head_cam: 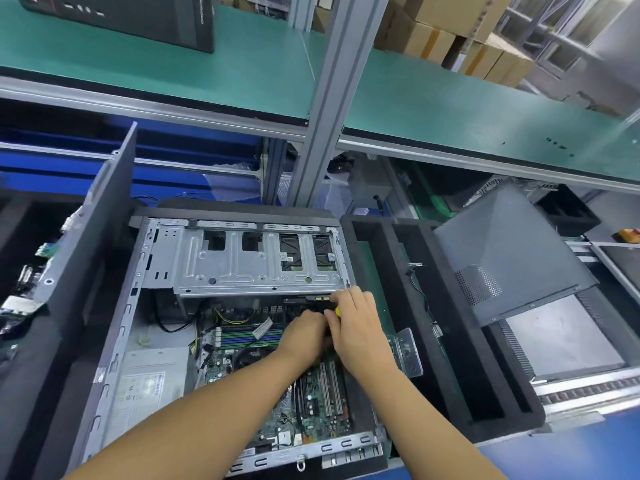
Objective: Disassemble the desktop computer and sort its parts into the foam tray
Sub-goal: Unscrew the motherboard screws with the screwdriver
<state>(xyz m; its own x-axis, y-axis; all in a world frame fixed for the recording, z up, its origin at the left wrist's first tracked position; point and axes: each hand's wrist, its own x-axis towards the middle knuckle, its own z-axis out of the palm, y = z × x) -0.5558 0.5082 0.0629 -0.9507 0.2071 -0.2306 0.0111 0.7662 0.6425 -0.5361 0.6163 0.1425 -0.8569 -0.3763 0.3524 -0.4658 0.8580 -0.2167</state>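
1. Bench (571, 452), near edge: both forearms come in here and meet inside the desktop computer (119, 344). The unit lies on its side with the cover off, at the near-left of the bench, so the interior faces up for access.
2. Motherboard (322, 410), still seated in the case, near half. RAM and PSU are also in place. We judge the strip-down is at an early stage.
3. Left hand (304, 332): fingers curled onto a black plug (311, 304) w/ a yellow tab, just under the drive cage's right end. It probably braces the lead.
4. Right hand (358, 327): thumb and fingers pinch the same plug from the other side. We read the two-handed grip as a way to pull the plug free w/o yanking the cable.
5. Drive cage (256, 265), along the far side of the case. It can't lift out until its leads are off, hence this step first.
6. Foam tray (491, 429), touching the case's right side, so the reach to it is short. A metal bracket (407, 351) and a thin cable (423, 292) are already in it; most slots are unfilled.
7. Side panel (509, 258), propped at the tray's far-right corner, out of the way.
8. Green shelf (173, 64) above the far edge holds a second tower (138, 19). Cartons (446, 36) sit beyond.
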